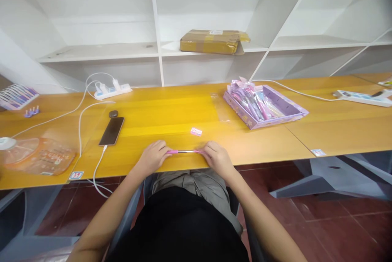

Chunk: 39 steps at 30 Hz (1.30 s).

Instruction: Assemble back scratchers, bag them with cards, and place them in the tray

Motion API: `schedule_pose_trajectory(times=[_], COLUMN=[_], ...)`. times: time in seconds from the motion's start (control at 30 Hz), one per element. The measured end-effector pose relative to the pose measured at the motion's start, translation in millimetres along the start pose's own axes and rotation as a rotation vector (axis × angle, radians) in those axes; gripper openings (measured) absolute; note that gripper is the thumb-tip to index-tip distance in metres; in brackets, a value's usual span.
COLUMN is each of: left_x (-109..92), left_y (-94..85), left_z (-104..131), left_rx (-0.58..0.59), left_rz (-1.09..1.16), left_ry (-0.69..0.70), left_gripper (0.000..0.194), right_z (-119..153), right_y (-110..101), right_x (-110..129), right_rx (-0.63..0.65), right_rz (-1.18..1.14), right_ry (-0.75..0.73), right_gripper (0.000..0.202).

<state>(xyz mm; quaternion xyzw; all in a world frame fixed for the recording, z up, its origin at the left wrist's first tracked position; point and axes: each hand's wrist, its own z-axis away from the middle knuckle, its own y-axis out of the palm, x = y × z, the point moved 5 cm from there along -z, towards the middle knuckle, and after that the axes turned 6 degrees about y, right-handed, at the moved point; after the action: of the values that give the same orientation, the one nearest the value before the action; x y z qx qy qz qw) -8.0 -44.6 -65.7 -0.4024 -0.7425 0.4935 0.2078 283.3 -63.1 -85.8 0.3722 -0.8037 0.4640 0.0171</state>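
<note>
A slim pink pen (184, 151) with a silvery metal middle stretches level between my hands, just over the table's front edge. My left hand (154, 156) pinches its pink left end between thumb and fingers. At the opposite end, my right hand (217, 157) is closed on the other pink part, which the fingers mostly cover. Beyond the pen lies a small pink-and-white label (196, 132). To the right, a purple open box (286, 118) holds several plastic-wrapped pink and purple pens (255, 101).
A phone (112, 131) with a white cable lies left, near a small dark object (113, 113). Further left are a large bottle (39, 156) and a pen rack (18, 96). Power strips (113, 91) sit at the back. A cardboard box (211, 42) rests on the shelf.
</note>
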Motion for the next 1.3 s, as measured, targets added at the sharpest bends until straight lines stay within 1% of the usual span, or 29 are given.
schedule_pose_trajectory(times=[0.07, 0.13, 0.2, 0.23, 0.27, 0.3, 0.37, 0.5, 0.63, 0.7, 0.83, 0.93, 1.03, 1.17, 1.3], left_x=[24, 57, 89, 99, 105, 107, 103, 87, 89, 91, 94, 93, 89, 82, 75], left_y=[-25.1, -62.0, -101.6, -115.7, -124.2, -128.7, -127.0, -110.5, -102.0, -101.2, -101.2, -98.2, -95.4, -97.6, -102.8], left_z=[17, 43, 71, 84, 93, 99, 104, 99, 97, 98, 100, 102, 101, 96, 89], left_rx=[0.009, -0.023, -0.117, -0.127, -0.111, -0.099, -0.074, -0.086, -0.047, -0.033, -0.082, -0.092, -0.091, -0.113, -0.087], left_rz=[-0.07, -0.126, -0.202, -0.236, -0.24, -0.235, -0.232, -0.216, -0.197, -0.183, -0.124, -0.098, -0.08, -0.059, -0.027], left_ry=[0.009, -0.013, -0.059, -0.075, -0.068, -0.067, -0.074, -0.086, -0.119, -0.139, -0.191, -0.204, -0.191, -0.211, -0.21], left_gripper=[0.03, 0.029, 0.027, 0.026, 0.025, 0.024, 0.024, 0.025, 0.028, 0.03, 0.035, 0.035, 0.035, 0.034, 0.03], right_z=[7, 22, 42, 53, 63, 71, 83, 93, 95, 96, 98, 99, 98, 93, 90], right_y=[-25, -62, -105, -123, -135, -142, -148, -144, -147, -150, -152, -152, -155, -160, -169], right_x=[-26, -69, -116, -137, -154, -166, -177, -173, -173, -174, -174, -170, -163, -156, -163], right_rx=[-0.016, -0.069, -0.187, -0.233, -0.234, -0.225, -0.207, -0.234, -0.25, -0.233, -0.203, -0.201, -0.246, -0.313, -0.34], right_rz=[0.011, 0.008, 0.07, 0.122, 0.158, 0.186, 0.221, 0.259, 0.277, 0.26, 0.254, 0.276, 0.307, 0.348, 0.42], right_ry=[0.033, 0.102, 0.18, 0.224, 0.256, 0.273, 0.276, 0.263, 0.274, 0.274, 0.281, 0.275, 0.28, 0.285, 0.285], right_gripper=[0.019, 0.018, 0.02, 0.023, 0.026, 0.027, 0.027, 0.021, 0.021, 0.023, 0.021, 0.022, 0.026, 0.026, 0.026])
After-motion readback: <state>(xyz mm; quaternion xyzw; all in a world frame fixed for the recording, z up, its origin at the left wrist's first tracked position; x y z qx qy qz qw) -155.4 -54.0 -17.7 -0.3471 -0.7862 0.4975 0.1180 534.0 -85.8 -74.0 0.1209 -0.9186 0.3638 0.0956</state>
